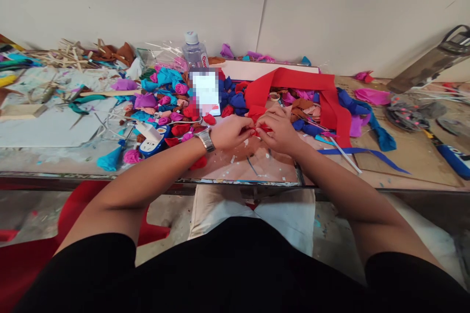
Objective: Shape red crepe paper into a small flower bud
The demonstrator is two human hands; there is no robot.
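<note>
My left hand (232, 132) and my right hand (278, 129) meet over the middle of the table, fingertips pinched on a small piece of red crepe paper (258, 113). My fingers cover most of that piece. A metal watch (206, 140) is on my left wrist. Behind my right hand, a long red crepe paper strip (293, 78) loops over the pile and hangs down to the right. Small rolled paper flowers (180, 89) in pink, blue, red and brown are heaped beyond my left hand, around a phone (207, 88) with a lit, blurred screen.
Left of my hands lie a blue-and-white power strip (154, 143) with a charger (148, 132) and green-handled pliers (88, 100). A plastic bottle (194, 54) stands behind the phone. At right are a blue paper strip (370, 152), a pin dish (407, 112) and a dark bottle (428, 61).
</note>
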